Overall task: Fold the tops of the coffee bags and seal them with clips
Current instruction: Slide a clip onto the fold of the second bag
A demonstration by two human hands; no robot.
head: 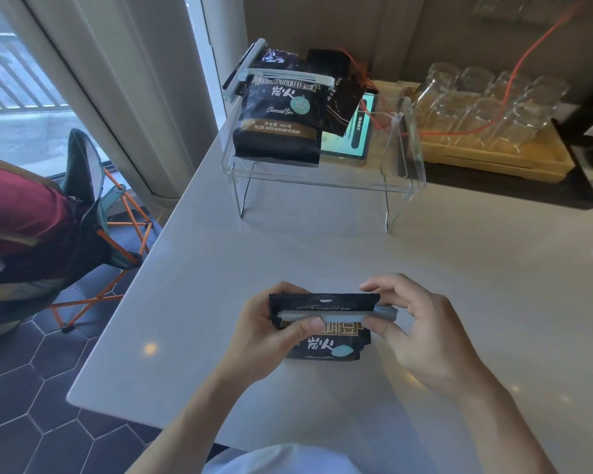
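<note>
Clip on folded bag top

Head view: black coffee bag (326, 336) upright on pale surface (425, 268), near front edge. Grey clip (336, 315) across folded top. Left hand (271, 331) gripping bag's left side, thumb on clip. Right hand (421, 331) pinching clip's right end. Two clipped bags (281, 111) on clear rack (322, 172) behind

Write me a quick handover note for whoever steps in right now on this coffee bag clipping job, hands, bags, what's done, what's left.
Left hand: grips the left end of the coffee bag on the white counter, thumb on the grey clip.
Right hand: pinches the clip's right end.
The clip lies across the folded top; whether it is latched cannot be told.
Done: front bag on the clear stand is clipped; a second bag behind it, clip unclear.
Left: press this clip shut, check the back bag.
</note>
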